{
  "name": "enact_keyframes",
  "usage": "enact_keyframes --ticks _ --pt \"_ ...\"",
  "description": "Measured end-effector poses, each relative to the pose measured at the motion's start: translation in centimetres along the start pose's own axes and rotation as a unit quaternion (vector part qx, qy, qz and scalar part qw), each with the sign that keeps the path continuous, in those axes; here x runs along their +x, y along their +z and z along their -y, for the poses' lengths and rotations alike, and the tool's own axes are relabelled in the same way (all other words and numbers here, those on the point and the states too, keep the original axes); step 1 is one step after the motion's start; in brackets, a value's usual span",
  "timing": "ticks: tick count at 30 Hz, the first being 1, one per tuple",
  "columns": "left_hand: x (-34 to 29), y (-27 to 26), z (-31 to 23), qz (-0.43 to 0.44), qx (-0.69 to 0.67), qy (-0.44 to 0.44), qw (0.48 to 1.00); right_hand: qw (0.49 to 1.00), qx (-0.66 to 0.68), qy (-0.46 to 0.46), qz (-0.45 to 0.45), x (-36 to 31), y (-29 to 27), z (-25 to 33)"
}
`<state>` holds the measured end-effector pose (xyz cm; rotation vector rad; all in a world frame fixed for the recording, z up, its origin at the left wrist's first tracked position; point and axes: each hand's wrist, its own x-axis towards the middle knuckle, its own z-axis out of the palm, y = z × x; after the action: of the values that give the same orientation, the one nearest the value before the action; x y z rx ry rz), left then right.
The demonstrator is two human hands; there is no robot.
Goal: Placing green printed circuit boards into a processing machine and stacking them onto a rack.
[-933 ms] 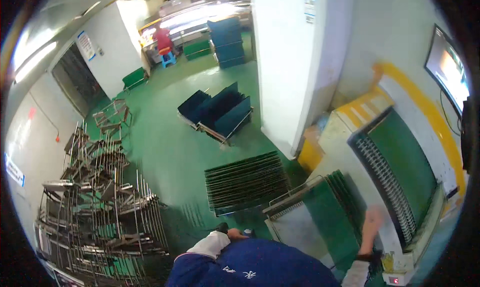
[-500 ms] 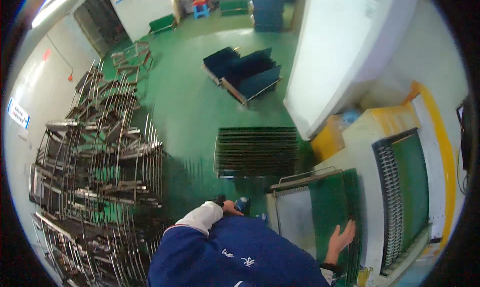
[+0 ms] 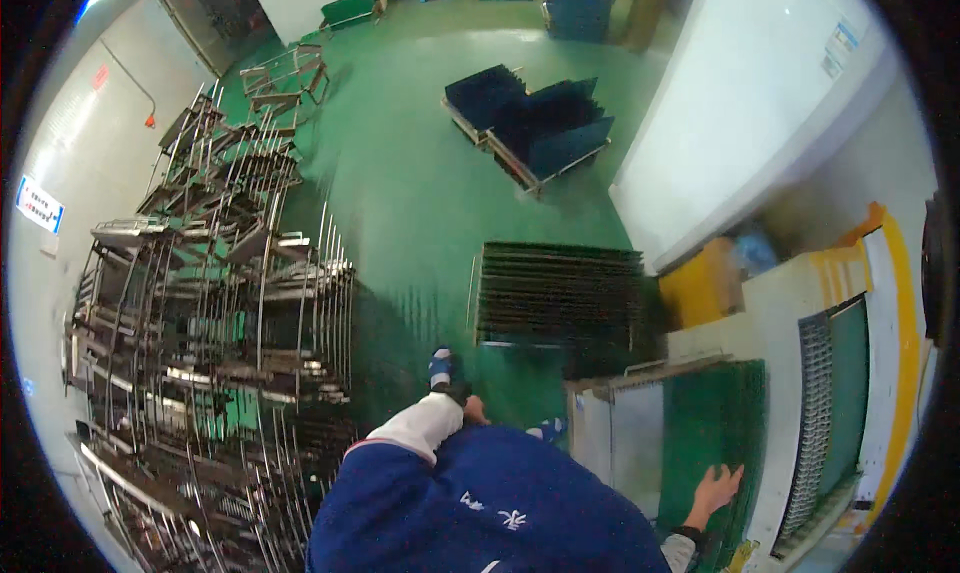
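My right hand point(image 3: 716, 491) is over a rack of upright green panels point(image 3: 715, 393) at the lower right. Its fingers are spread and nothing is held in them. Whether the fingertips touch the panel edges I cannot tell. My left hand point(image 3: 475, 410) hangs low in front of my blue top, below a white sleeve and a dark wristband. Its fingers are small and partly hidden, so their pose is unclear. A pale sheet point(image 3: 635, 443) stands along the near left side of the green panels, within the rack's metal frame point(image 3: 640, 373).
Another rack of dark panels point(image 3: 558, 293) stands on the green floor ahead. Beyond it sit racks of dark blue panels point(image 3: 530, 123). Empty metal racks point(image 3: 220, 323) are piled along the left wall. A pale machine with a ridged strip point(image 3: 812, 423) stands at right, near a white pillar point(image 3: 720, 103).
The view has shifted, and the racks appear farther right. My right hand stays spread over the green panels. My left hand remains low by my body, with a shoe now showing ahead of it.
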<state>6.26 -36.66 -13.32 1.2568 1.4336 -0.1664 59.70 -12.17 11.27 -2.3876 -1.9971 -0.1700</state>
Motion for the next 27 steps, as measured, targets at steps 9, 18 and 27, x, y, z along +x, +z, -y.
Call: enact_keyframes --ticks 9,18,27 --pt "-9.5 -9.7 13.7 0.076 -0.083 0.071 0.991 0.994 0.071 -0.023 0.079 0.3 6.4 -4.1" --pt "-15.3 -8.3 26.0 -0.041 -0.219 -0.012 0.975 0.975 -0.047 -0.149 0.156 -2.5 9.8 17.2" --pt "-13.0 -10.3 35.2 -0.001 -0.462 -0.019 0.887 0.958 0.072 -0.179 0.212 -0.8 12.1 33.8"
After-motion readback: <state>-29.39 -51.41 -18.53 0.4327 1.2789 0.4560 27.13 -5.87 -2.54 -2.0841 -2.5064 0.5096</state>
